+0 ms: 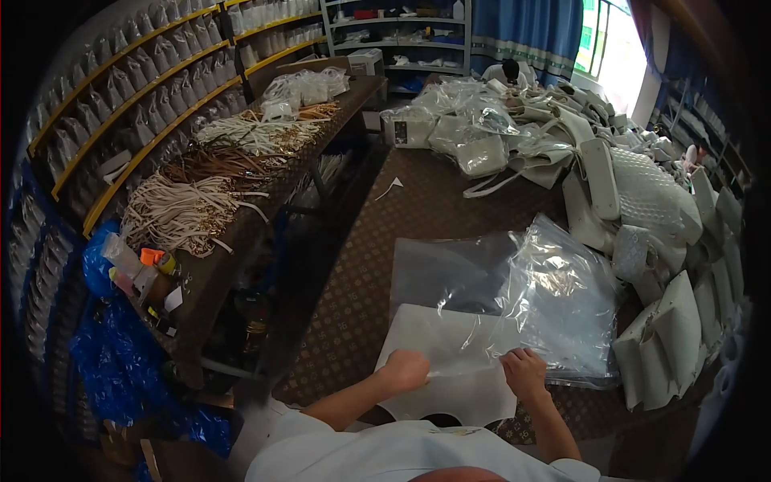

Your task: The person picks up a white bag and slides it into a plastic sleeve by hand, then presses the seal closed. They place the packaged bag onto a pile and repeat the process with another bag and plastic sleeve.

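A flat whitish bag (pixel 450 329) lies on the brown patterned table right in front of me, partly under or inside a clear plastic sleeve (pixel 446 273). My left hand (pixel 404 372) is closed at the left part of the sleeve's near edge, over the bag. On the right side, my right hand (pixel 524 373) pinches the same edge of the plastic. Beside it, a stack of clear plastic bags (pixel 566 305) spreads to the right and partly overlaps the sleeve.
White handbags (pixel 658 345) are heaped along the right; wrapped ones (pixel 482 153) lie at the back. A side table (pixel 233 265) at left holds bundled straps (pixel 177 213). Shelves (pixel 144 68) line the left wall. Another person (pixel 511 74) is at the far end.
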Action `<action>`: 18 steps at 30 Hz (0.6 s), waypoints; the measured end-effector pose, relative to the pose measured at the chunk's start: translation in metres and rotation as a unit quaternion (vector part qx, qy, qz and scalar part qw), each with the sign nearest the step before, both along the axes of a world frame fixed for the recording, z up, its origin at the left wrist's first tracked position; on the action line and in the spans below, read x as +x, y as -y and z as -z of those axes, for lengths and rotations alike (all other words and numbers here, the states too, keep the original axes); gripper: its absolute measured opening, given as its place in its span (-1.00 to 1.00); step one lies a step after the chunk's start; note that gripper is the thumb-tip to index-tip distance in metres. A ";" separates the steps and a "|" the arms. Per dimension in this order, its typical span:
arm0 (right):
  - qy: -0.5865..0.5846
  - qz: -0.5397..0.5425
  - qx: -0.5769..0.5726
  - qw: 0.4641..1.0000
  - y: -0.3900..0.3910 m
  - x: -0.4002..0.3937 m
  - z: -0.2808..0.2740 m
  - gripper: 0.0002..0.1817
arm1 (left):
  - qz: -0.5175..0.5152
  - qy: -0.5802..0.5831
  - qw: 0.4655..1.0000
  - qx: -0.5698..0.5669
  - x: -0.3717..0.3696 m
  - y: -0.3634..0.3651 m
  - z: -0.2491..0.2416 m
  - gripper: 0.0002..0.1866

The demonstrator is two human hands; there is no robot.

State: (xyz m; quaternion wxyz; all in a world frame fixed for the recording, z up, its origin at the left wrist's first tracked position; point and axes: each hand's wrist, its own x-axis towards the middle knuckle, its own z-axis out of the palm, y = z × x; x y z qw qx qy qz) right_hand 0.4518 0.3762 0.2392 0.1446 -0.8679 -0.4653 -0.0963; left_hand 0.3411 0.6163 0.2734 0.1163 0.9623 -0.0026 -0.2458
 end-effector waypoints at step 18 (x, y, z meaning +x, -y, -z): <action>-0.749 0.338 0.372 0.432 0.050 -0.017 0.064 -0.65 | -0.014 0.335 0.942 0.010 0.097 0.009 0.111 -0.37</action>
